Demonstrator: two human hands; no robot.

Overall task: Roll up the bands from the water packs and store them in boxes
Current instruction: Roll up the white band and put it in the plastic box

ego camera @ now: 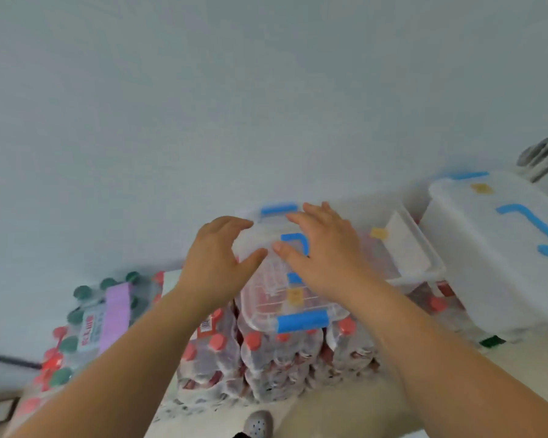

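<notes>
Plain pale wall [203, 105] up top, beige floor [345, 412] below, and a pile of shrink-wrapped water packs [276, 368] with red caps sitting on that floor. Writing first: one red-capped pack has a red label with a barcode [204, 327], and the green-capped pack [86, 327] at 8 o'clock has a label with red characters, but both are way too blurry to read. Same goes for the little yellow sticker [295, 295] on the box lid.

Dead centre, a clear lidded box [266, 298] with blue latches sits on top of the packs. The left hand [215, 257] hovers at its 9 o'clock edge, fingers curved, thumb spread out, so a wide grip holding nothing. The right hand [323, 254] is laid over the lid with fingers straight and spread, grip wide too. Can't tell if either really touches the lid.

Counts: three boxes total, the centre one plus an open clear box [424, 267] at 2 o'clock and a white lidded box [494, 248] at 3 o'clock. One purple band [116, 314], lying across the green-capped pack. One grey shoe [259, 425] at 6 o'clock.
</notes>
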